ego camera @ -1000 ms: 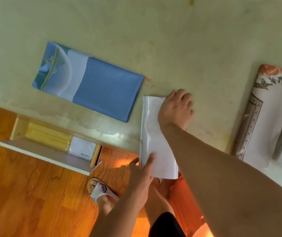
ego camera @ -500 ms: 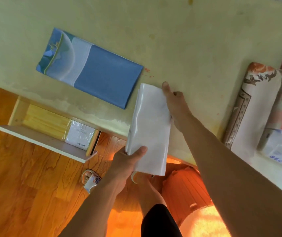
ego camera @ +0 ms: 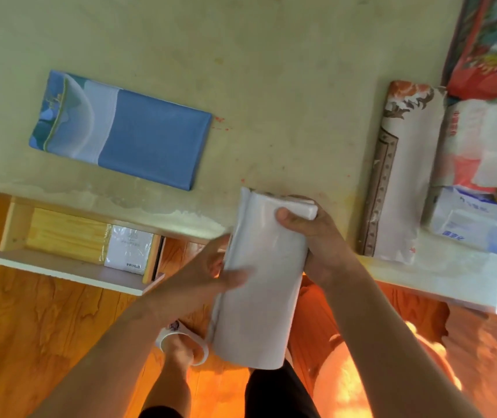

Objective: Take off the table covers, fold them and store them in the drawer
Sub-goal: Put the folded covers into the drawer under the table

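Setting: wooden floor (ego camera: 30, 342) below, pale yellowish worktop (ego camera: 271, 70) filling the upper view.

Nearest, item one: white folded cover (ego camera: 259, 291), lifted off the worktop edge and held over the floor between both my hands. Left hand (ego camera: 208, 273) grips its left side, thumb laid across the face. Right hand (ego camera: 310, 236) clasps the upper right corner, thumb on top, fingers curled under.

Item two: open drawer (ego camera: 69, 245) to the left under the worktop edge, holding a yellow-wood panel and a white packet (ego camera: 128, 248).

Farther, item three: blue folded cover (ego camera: 126, 131), flat on the worktop, not yet stored.

Right side: a floral-bordered folded cover (ego camera: 401, 182), beside assorted packets (ego camera: 482, 140).

Step judged: folding done, storing begins. Next move calls for carrying the white cover left and lowering it flat into the drawer without it springing open.
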